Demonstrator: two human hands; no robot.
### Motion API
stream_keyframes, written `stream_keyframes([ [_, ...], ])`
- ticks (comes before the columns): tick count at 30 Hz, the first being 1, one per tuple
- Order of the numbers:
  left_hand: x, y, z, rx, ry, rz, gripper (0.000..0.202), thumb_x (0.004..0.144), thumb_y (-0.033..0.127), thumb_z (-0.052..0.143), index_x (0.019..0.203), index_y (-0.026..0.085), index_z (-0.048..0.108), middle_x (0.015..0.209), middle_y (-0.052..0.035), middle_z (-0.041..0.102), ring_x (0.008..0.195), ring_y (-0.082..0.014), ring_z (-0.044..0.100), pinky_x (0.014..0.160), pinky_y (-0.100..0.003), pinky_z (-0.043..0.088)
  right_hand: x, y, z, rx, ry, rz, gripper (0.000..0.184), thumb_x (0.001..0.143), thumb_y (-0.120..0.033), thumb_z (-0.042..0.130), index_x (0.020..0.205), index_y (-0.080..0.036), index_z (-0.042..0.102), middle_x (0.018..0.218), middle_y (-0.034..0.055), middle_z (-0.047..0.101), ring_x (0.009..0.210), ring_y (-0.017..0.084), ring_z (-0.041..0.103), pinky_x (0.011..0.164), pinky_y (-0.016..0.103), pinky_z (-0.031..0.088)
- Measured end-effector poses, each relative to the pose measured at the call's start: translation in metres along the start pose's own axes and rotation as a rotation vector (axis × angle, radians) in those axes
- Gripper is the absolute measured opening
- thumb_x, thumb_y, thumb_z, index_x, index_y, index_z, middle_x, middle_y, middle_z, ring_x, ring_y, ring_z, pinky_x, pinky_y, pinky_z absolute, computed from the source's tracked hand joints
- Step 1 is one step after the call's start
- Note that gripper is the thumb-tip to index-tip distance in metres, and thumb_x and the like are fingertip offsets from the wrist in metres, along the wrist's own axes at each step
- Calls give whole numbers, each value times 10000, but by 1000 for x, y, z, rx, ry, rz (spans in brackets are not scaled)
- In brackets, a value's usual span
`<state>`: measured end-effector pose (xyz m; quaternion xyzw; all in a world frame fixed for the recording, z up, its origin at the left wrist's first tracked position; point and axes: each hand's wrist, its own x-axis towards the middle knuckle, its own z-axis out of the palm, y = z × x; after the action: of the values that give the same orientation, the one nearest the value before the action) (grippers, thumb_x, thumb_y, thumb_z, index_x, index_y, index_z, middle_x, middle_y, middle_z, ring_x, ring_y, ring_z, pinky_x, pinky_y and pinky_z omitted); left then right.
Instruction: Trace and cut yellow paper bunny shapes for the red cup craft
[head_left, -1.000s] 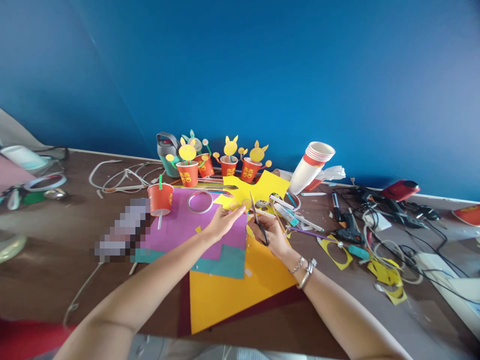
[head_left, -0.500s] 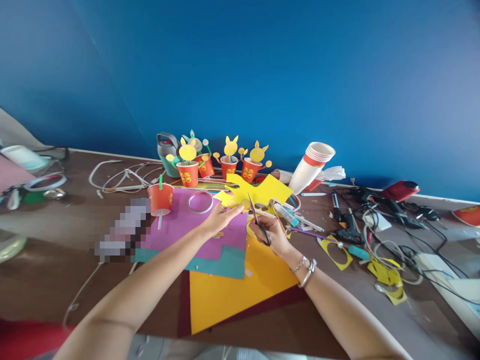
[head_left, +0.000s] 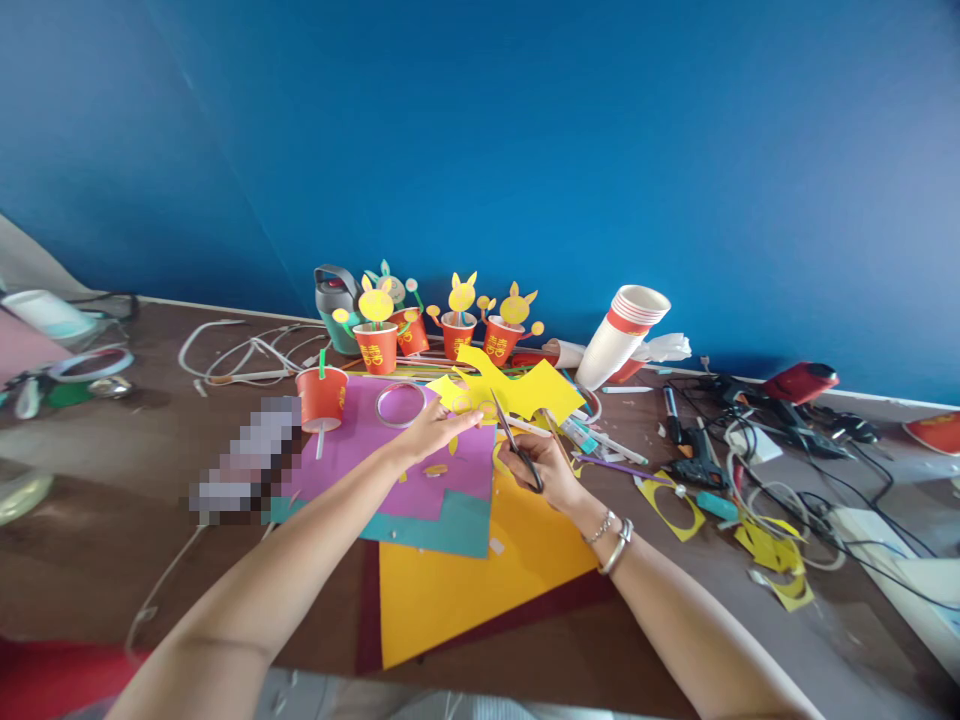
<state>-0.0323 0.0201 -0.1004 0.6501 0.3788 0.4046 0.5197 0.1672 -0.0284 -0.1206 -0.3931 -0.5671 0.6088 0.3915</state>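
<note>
My left hand (head_left: 435, 428) is closed on the near left edge of an irregular piece of yellow paper (head_left: 517, 390), with the thumb pointing right. Small circles are drawn on that paper near the thumb. In my right hand (head_left: 547, 468) is a pair of dark-handled scissors (head_left: 514, 435), its blades pointing up and left at the paper's near edge beside the circles. Small yellow cut pieces (head_left: 435, 470) lie under my left hand on a purple sheet (head_left: 337, 460). A teal sheet (head_left: 457, 525) and an orange-yellow sheet (head_left: 457, 600) lie beneath.
Red cups with yellow rabbit figures (head_left: 375, 345) line the blue wall. A red cup with a green straw (head_left: 322, 400) and a tape roll (head_left: 400, 404) stand left. White stacked cups (head_left: 619, 340), a glue gun (head_left: 697, 460), cables and yellow scraps (head_left: 671, 505) lie right.
My left hand has shifted slightly left along the paper, and the yellow paper has turned a little. The scissors have moved slightly, staying at its near edge.
</note>
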Motion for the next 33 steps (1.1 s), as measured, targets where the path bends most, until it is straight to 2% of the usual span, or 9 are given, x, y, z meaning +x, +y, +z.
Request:
stream_keyframes([
  [5, 2, -1, -6, -48, -44, 2, 370, 742, 485, 710, 914, 157, 708, 931, -88, 739, 843, -218, 667, 742, -317, 514, 1, 4, -3, 15, -5, 31, 359, 722, -482, 743, 681, -174, 565, 464, -91, 370, 381, 40, 265, 379, 212, 168],
  [8, 2, -5, -7, -31, -33, 19, 351, 764, 491, 691, 852, 152, 723, 856, -76, 736, 811, -212, 666, 738, -315, 511, 1, 7, -3, 38, -2, 38, 351, 710, -474, 756, 702, -172, 577, 461, -95, 379, 372, 38, 270, 370, 208, 175],
  [10, 1, -6, -2, -28, 21, 53, 350, 785, 504, 669, 789, 157, 714, 846, -73, 735, 834, -219, 668, 781, -330, 511, 2, 9, -3, 63, 1, 26, 346, 712, -465, 759, 693, -176, 568, 456, -95, 384, 368, 36, 269, 365, 205, 178],
  [14, -3, -4, 16, -17, 93, 104, 330, 820, 487, 652, 915, 177, 709, 1029, -87, 736, 1034, -258, 648, 945, -377, 474, 2, 10, 1, 104, 12, 8, 325, 708, -421, 772, 670, -180, 557, 461, -96, 391, 370, 30, 271, 360, 195, 186],
  [16, -6, 0, 25, -40, 130, 104, 345, 833, 497, 633, 929, 173, 702, 1076, -94, 728, 1059, -260, 641, 968, -382, 463, 2, 10, 3, 121, 13, 25, 309, 693, -397, 782, 675, -179, 563, 458, -99, 396, 360, 27, 271, 353, 192, 190],
  [20, -12, 5, 31, -102, 138, 30, 352, 818, 504, 646, 907, 166, 692, 1010, -89, 737, 993, -256, 654, 929, -384, 480, 2, 9, 6, 124, 30, 53, 287, 674, -375, 784, 696, -176, 579, 459, -94, 425, 345, 27, 293, 342, 189, 203],
  [25, -13, 6, 26, -102, 102, -58, 305, 788, 483, 681, 859, 187, 692, 908, -71, 733, 953, -259, 644, 853, -376, 500, 2, 7, 4, 98, 46, 95, 315, 648, -407, 791, 712, -167, 596, 450, -95, 429, 343, 27, 295, 347, 190, 209],
  [33, -6, -6, 20, -108, 69, 13, 321, 779, 467, 695, 834, 152, 668, 898, -67, 700, 912, -212, 634, 871, -353, 477, 1, 6, 1, 62, 48, 132, 365, 636, -458, 794, 733, -160, 608, 447, -100, 395, 362, 28, 273, 371, 196, 176],
])
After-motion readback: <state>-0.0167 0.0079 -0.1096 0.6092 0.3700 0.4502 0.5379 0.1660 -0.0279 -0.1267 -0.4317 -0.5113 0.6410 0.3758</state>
